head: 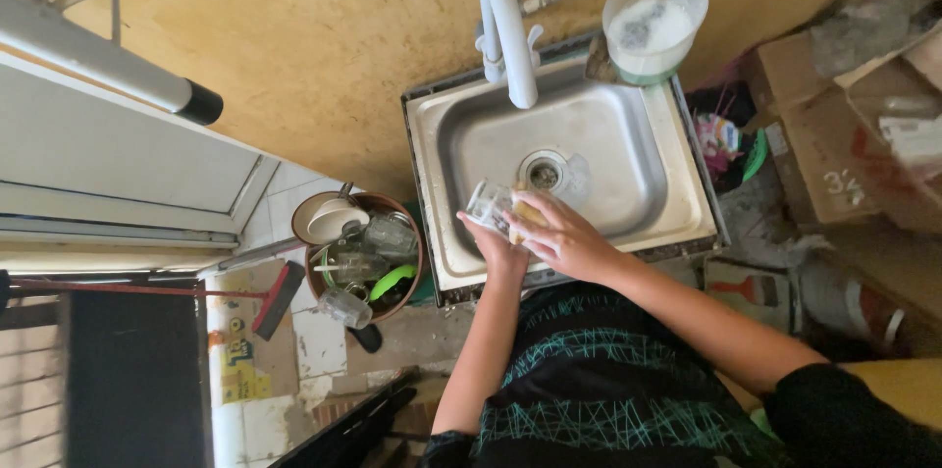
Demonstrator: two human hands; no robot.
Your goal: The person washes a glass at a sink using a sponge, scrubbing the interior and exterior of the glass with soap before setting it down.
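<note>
- Over the near edge of the steel sink (677, 203), both hands meet around a clear drinking glass (486, 201).
- The left hand (502, 247) is under the glass and closes around it from below; the glass lies tilted, with its mouth toward the left.
- The right hand (564, 237) is curled over a yellow sponge (530, 213) and presses it against the side of the glass.
- The drain (543, 173) is just behind the glass, in the middle of the basin, and the basin looks wet.
- A white tap (505, 26) bends over the far side of the sink.
- On the far right corner of the sink stands a white plastic tub (655, 22) with foam inside.
- Left of the sink, on the tiled floor, a brown round basin (361, 257) holds more glasses, a white bowl and a green thing.
- Cardboard boxes (834, 134) stand to the right of the sink.
- The person wears a black garment with thin green lines.
</note>
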